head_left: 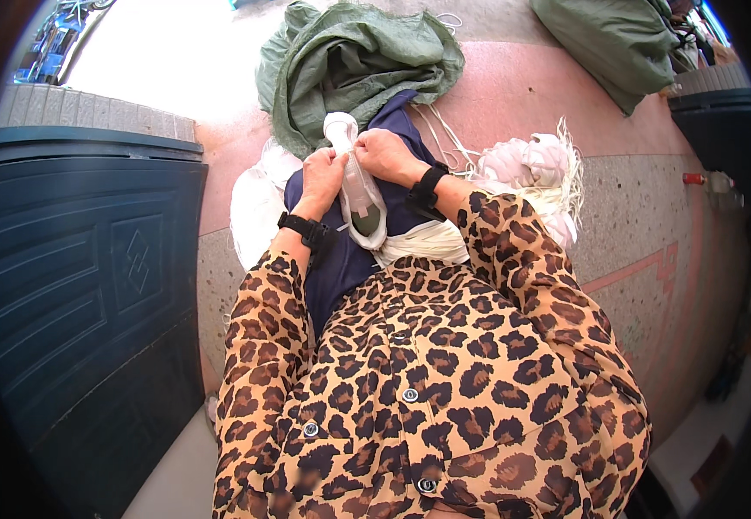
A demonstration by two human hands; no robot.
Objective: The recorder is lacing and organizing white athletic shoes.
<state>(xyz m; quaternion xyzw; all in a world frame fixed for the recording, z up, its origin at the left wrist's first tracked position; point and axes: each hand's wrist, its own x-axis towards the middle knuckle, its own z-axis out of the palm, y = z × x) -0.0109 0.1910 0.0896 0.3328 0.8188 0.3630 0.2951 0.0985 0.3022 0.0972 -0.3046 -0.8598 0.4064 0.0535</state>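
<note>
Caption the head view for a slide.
Left hand and right hand at a pale shoe over dark blue cloth, a rumpled green sack beyond.

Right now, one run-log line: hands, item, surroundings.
left hand: gripping white shoe | right hand: gripping same shoe | item: over navy cloth | ahead: green sack | right: pale bundle

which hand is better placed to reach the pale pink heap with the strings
Probably the right hand: it is nearer the pale pink heap. The left hand is farther off and would likely have to reach across the right. Both hands are on the pale shoe.
</note>
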